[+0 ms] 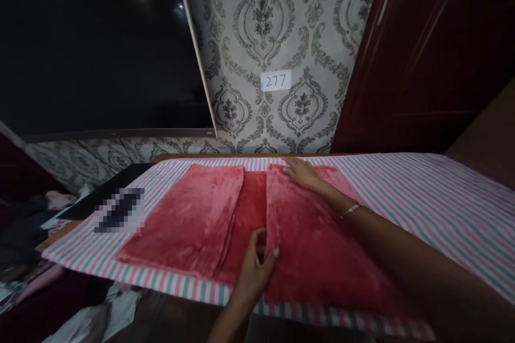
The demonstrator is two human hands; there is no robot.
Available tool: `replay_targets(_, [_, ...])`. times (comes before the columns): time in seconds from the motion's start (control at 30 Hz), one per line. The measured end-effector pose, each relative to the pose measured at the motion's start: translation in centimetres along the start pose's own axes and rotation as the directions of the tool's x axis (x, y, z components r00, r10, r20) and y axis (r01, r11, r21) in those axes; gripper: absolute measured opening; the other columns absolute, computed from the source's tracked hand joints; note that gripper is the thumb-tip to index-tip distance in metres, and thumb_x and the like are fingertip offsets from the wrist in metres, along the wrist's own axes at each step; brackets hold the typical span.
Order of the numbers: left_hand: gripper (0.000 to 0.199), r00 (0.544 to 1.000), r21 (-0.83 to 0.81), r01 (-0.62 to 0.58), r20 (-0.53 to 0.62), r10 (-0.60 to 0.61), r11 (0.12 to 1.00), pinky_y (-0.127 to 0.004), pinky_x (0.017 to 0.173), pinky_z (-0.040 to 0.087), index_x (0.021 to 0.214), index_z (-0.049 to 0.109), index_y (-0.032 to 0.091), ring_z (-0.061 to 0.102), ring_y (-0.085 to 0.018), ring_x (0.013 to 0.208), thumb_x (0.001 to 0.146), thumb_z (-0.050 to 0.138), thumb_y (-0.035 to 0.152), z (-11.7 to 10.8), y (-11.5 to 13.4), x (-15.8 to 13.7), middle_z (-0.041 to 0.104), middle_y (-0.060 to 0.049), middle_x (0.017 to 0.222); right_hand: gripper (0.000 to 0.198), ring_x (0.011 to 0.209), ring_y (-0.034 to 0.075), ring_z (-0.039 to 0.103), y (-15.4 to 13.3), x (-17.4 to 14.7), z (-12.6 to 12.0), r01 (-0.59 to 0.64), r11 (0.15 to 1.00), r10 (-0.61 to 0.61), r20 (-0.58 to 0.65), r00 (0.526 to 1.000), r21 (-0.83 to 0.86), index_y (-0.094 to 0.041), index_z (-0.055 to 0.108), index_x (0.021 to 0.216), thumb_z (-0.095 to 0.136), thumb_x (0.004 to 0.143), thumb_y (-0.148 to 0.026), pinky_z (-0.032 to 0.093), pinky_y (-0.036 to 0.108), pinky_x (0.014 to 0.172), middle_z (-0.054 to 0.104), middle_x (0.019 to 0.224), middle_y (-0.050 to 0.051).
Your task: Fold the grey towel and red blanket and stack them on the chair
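Note:
A red plush blanket (322,236) lies folded on a striped cloth, its left and right sides turned in toward the middle with a strip of darker red between them. My left hand (257,265) is at the inner edge of the right flap near the front, thumb over the fabric and fingers curled at the edge. Across the far end of that same flap rests my right hand (303,172), fingers stretched out flat on the plush. A thin bracelet (352,209) circles my right wrist. The left flap (185,214) lies flat, untouched by either hand.
Pink, grey and white striped cloth (402,193) covers the table. A blurred dark object (119,210) lies at its left. Behind stand a large screen (100,48), patterned wallpaper with a "277" label (276,80), and a dark red panel (406,59). Clothes (80,324) are piled lower left.

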State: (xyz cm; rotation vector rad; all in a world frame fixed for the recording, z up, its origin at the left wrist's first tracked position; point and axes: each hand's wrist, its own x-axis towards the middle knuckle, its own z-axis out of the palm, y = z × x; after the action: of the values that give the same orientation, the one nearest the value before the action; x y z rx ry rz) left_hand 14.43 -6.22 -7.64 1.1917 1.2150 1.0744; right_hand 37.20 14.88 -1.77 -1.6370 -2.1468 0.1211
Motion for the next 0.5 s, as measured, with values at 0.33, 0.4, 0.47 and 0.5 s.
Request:
replay_targets(0.33, [0.088, 0.997, -0.085, 0.019, 0.075, -0.013, 0.996, -0.029, 0.067, 0.051, 0.132, 0.047, 0.02, 0.066, -0.019, 0.073, 0.062, 0.083, 0.06, -0.9, 3.9, 3.3, 0.065, 0.001, 0.081, 0.066, 0.142, 0.033, 0.043, 9.3, -11.8, -1.6, -0.241, 0.971, 0.237, -0.188, 0.953, 0.006, -0.011, 0.046, 0.149, 0.033, 0.099, -0.051, 0.035, 0.05, 0.118, 0.05, 0.15, 0.017])
replay_targets(0.4, [0.09, 0.998, -0.107, 0.008, 0.057, -0.001, 0.994, -0.029, 0.065, 0.051, 0.136, 0.044, 0.021, 0.065, -0.018, 0.069, 0.062, 0.084, 0.055, -0.4, 4.3, 5.0, 0.064, 0.003, 0.078, 0.067, 0.141, 0.033, 0.044, 10.3, -13.6, -1.5, -0.27, 0.962, 0.273, -0.201, 0.941, 0.04, -0.011, 0.044, 0.151, 0.031, 0.099, -0.051, 0.036, 0.051, 0.117, 0.05, 0.15, 0.017])
replay_targets(0.47, [0.09, 0.999, -0.085, -0.015, 0.048, 0.019, 0.996, -0.031, 0.066, 0.053, 0.138, 0.041, 0.021, 0.065, -0.019, 0.068, 0.064, 0.084, 0.048, 0.3, 4.8, 6.9, 0.064, 0.003, 0.076, 0.068, 0.144, 0.032, 0.04, 10.3, -15.0, -1.2, -0.261, 0.965, 0.262, -0.176, 0.949, 0.027, -0.012, 0.041, 0.153, 0.032, 0.099, -0.052, 0.035, 0.05, 0.118, 0.045, 0.154, 0.017])
replay_targets(0.5, [0.086, 0.998, -0.049, -0.054, 0.033, 0.055, 0.997, -0.033, 0.067, 0.054, 0.137, 0.042, 0.021, 0.065, -0.02, 0.069, 0.065, 0.083, 0.043, 0.7, 5.0, 7.9, 0.064, 0.002, 0.077, 0.068, 0.145, 0.032, 0.038, 9.9, -15.5, -1.0, -0.255, 0.967, 0.253, -0.156, 0.955, 0.005, -0.012, 0.04, 0.153, 0.033, 0.099, -0.052, 0.034, 0.049, 0.118, 0.042, 0.156, 0.017])
